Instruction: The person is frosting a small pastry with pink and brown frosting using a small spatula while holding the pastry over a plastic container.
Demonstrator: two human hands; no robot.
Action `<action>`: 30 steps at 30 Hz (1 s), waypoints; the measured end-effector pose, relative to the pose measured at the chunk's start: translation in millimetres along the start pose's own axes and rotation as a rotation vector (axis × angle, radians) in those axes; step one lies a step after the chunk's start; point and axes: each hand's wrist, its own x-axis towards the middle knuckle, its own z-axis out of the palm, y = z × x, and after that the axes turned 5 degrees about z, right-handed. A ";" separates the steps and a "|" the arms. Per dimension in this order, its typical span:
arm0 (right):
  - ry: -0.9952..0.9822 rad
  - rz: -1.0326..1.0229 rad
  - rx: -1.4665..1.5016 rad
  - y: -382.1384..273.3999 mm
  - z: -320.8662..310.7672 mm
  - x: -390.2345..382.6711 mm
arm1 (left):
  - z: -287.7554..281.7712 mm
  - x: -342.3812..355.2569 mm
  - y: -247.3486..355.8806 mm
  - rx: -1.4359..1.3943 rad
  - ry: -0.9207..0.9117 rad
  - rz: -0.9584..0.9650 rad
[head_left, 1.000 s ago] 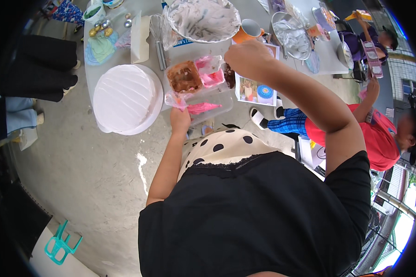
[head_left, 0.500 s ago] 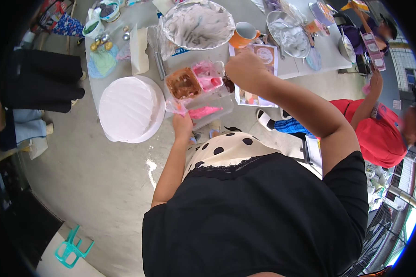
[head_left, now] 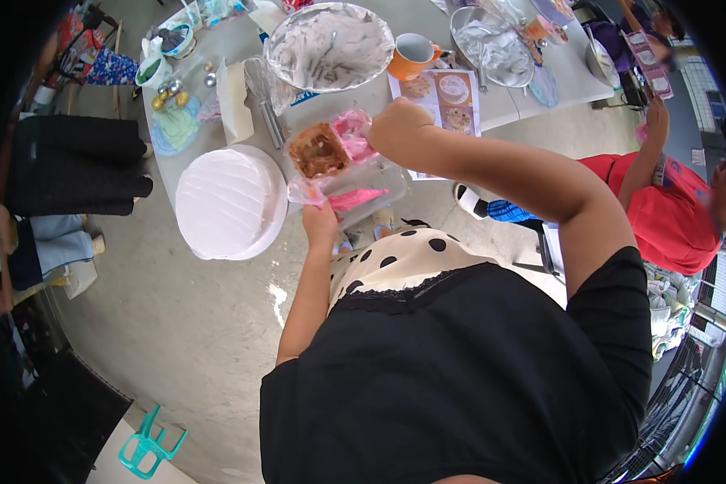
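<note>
My left hand (head_left: 321,222) is closed on the near edge of a plastic piping bag with pink filling (head_left: 356,198), which lies along a clear plastic tray (head_left: 392,184). In the tray sit a brown-smeared square container (head_left: 319,151) and, beside it, a container with pink cream (head_left: 351,127). My right hand (head_left: 401,133) is curled into a fist at the right side of the pink container. Whatever its fingers hold is hidden beneath it. To the left of the tray stands a round white-frosted cake (head_left: 227,202).
Behind the tray stand a foil-lined bowl with grey-white cream (head_left: 331,47) and an orange mug (head_left: 414,55). A printed picture sheet (head_left: 448,93) lies to the right. Another bowl (head_left: 496,48) is farther right. A person in red (head_left: 649,206) is at the right.
My right hand has shifted left and slightly down toward the pink container, and the dark brown stuff seen under it is now hidden. My left hand keeps its hold.
</note>
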 end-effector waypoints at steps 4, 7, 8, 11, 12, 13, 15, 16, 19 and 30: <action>0.091 0.149 0.216 8.0 9.7 -8.4 | 4.6 -12.4 24.1 -0.071 0.060 0.080; 0.205 0.231 0.323 6.1 35.0 -19.1 | -3.5 -14.0 28.7 0.119 0.073 0.218; 0.251 0.285 0.360 5.1 41.2 -22.7 | -3.1 -11.8 27.4 0.333 0.066 0.368; 0.237 0.364 0.414 1.1 47.0 -32.7 | -2.2 -15.8 29.7 0.455 0.236 0.520; 0.258 0.372 0.409 1.3 46.1 -37.3 | -3.1 -18.4 34.4 0.454 0.243 0.542; 0.261 0.387 0.434 2.3 45.0 -42.4 | -3.2 -21.6 39.0 0.533 0.294 0.629; 0.281 0.403 0.448 2.6 54.2 -43.3 | -4.9 -24.0 41.4 0.617 0.353 0.715; 0.293 0.406 0.448 3.2 60.8 -41.3 | -5.6 -19.0 38.3 0.463 0.289 0.589; 0.415 0.427 0.520 -2.5 80.8 -39.8 | -4.3 -19.7 50.4 0.300 0.183 0.412; 0.532 0.440 0.483 -5.7 126.2 -50.6 | -1.6 1.2 29.2 0.319 0.275 0.500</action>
